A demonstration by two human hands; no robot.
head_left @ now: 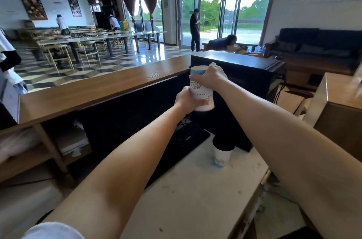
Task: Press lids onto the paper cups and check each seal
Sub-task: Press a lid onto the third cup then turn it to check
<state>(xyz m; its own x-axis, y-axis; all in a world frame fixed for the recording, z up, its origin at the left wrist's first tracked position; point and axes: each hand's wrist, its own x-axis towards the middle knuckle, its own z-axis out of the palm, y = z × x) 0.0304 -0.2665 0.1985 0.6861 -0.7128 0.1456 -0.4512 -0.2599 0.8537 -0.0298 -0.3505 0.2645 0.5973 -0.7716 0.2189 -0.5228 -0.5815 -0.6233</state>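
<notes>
On the scuffed white worktop (pixel 195 199) stands a tapered paper cup (pixel 222 155) capped with a black lid (pixel 223 143). Above it, both hands hold a stack of white printed cups (pixel 201 90) in the air: left hand (pixel 186 99) wrapped around the lower part, right hand (pixel 211 78) clamped near the top.

The right hand (pixel 210 78) covers much of the upper half of the stacked paper cups (pixel 200 90), and the left hand (pixel 188 99) hides their lower left side, so how many cups are nested cannot be told. The printed lettering on them is too small to read. The lidded cup (pixel 222 153) on the counter (pixel 195 189) looks blurred near its base, possibly smeared print.
</notes>
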